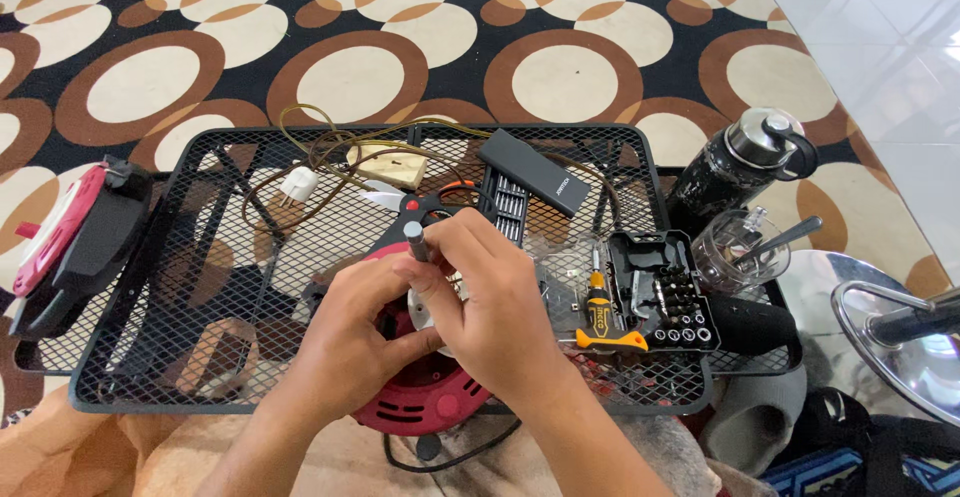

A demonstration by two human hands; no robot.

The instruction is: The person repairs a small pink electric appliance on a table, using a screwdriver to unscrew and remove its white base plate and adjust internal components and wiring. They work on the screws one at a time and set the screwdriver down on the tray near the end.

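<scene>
View: single, head-worn camera; no second view, so nothing shared.
Position: above and behind the hands, close to the work.
Direction: faces forward and steeply down, over the forearms entering from the bottom edge.
Centre of frame: left hand (345, 342) and right hand (490, 302) over a black mesh table (200, 287).
Upper frame: circle-patterned rug (560, 77), farther off.
Right margin: pale tiled floor (890, 27).

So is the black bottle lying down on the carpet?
No, the black bottle stands upright on the carpet, beside the mesh table's right end.
</scene>
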